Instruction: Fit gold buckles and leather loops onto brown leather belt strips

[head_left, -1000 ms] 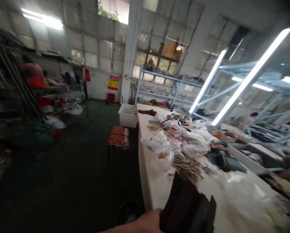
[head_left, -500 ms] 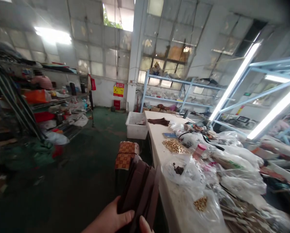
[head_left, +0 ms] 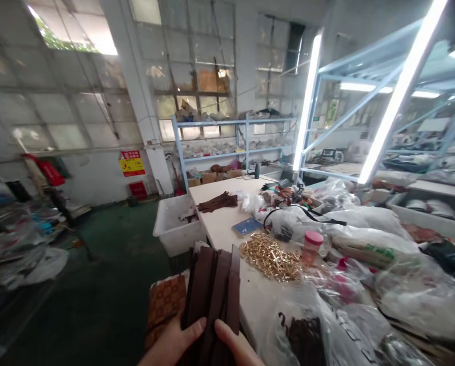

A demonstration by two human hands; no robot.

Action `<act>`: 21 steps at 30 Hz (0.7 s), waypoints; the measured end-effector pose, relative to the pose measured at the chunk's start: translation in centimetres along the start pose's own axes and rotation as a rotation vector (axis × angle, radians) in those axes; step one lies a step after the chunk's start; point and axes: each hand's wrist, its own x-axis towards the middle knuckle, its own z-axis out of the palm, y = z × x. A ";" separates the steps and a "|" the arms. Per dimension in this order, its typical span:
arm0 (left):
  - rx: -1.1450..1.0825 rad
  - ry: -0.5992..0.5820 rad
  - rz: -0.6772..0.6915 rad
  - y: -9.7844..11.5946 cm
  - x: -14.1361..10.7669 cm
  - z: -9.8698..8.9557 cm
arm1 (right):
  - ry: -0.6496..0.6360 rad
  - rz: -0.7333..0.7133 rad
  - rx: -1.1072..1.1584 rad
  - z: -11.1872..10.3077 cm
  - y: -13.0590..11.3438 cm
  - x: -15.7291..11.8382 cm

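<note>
Both my hands grip a thick bundle of dark brown strips [head_left: 212, 284], leather-like and stacked side by side, held upright at the bottom centre of the head view. My left hand [head_left: 176, 338] wraps its left side with the thumb on the front. From the right, my right hand [head_left: 237, 341] clasps it, its thumb also on the front; the other fingers of both hands are hidden. Beyond the bundle, a pile of gold-coloured metal pieces [head_left: 271, 256] lies on the white table [head_left: 219, 223]. More brown strips [head_left: 217, 202] rest at the table's far end.
Left of the table are a checkered stool seat [head_left: 166, 300] and a white bin [head_left: 177, 223]. A blue booklet [head_left: 247, 226], a pink-lidded jar [head_left: 311, 246] and plastic bags [head_left: 368, 223] cover parts of the table. Blue shelving [head_left: 212, 123] stands behind.
My view has turned right and come nearer the table. The brown bundle stays in my hands, now more upright, and more of my right hand shows.
</note>
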 end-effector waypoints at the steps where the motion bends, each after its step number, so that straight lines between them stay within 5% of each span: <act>1: 0.004 -0.023 0.006 1.3 2.3 0.1 | 0.018 -0.021 -0.002 0.3 -1.8 1.4; 6: 0.059 -0.225 -0.066 5.3 13.3 2.0 | 0.096 -0.067 0.071 -0.6 -9.6 6.2; 12: 0.126 -0.516 -0.127 7.8 27.8 6.9 | 0.185 -0.261 0.156 -5.4 -17.1 13.2; 16: 0.176 -0.730 -0.134 8.9 39.2 8.3 | 0.332 -0.439 0.224 -9.1 -21.2 22.4; 21: 0.254 -0.856 -0.218 8.8 57.7 6.0 | 0.573 -0.631 0.245 -12.9 -25.8 38.5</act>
